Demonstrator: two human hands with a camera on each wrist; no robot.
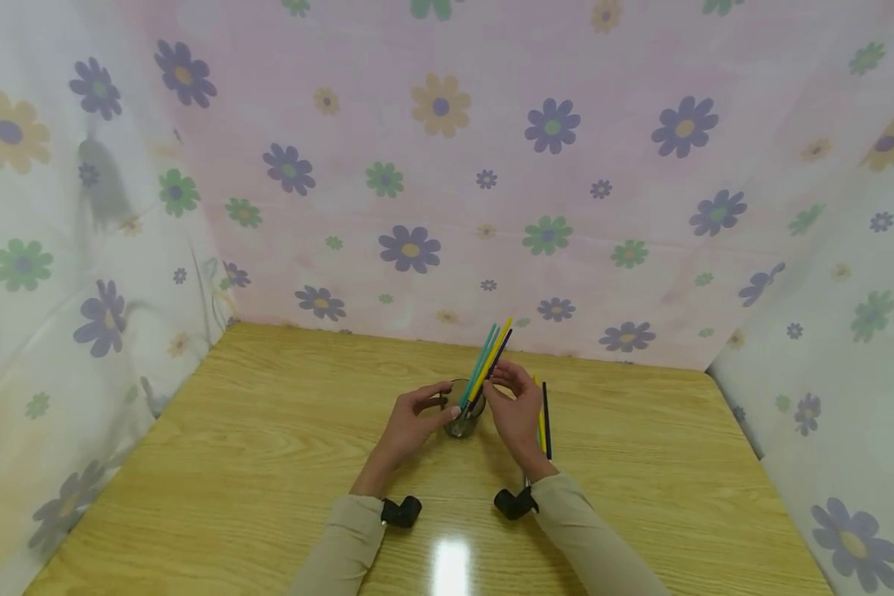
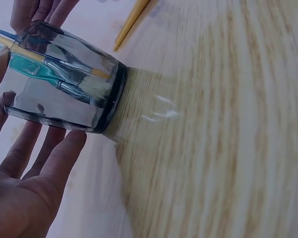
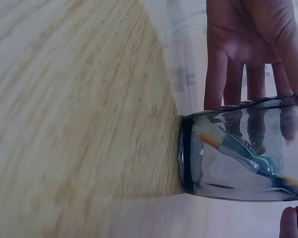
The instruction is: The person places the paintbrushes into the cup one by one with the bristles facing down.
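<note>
A clear, smoky drinking glass [image 1: 459, 426] stands upright on the table, holding several paintbrushes [image 1: 484, 360] bristle-end down, with teal, yellow and dark blue handles leaning to the right. My left hand [image 1: 411, 426] grips the glass from the left, its thumb at the rim and its fingers along the far side. Bristles [image 2: 97, 87] show through the glass in the left wrist view. On the right, my right hand [image 1: 517, 414] pinches the dark-handled paintbrush [image 1: 501, 352] near the rim; its fingertips [image 3: 289, 223] are partly cut off in the right wrist view.
More paintbrushes [image 1: 547, 418], yellow and dark-handled, lie on the wood-grain table [image 1: 268, 447] just right of my right wrist, partly hidden by it. Flower-printed curtains [image 1: 447, 182] close off the back and both sides. A light reflection shows near the front.
</note>
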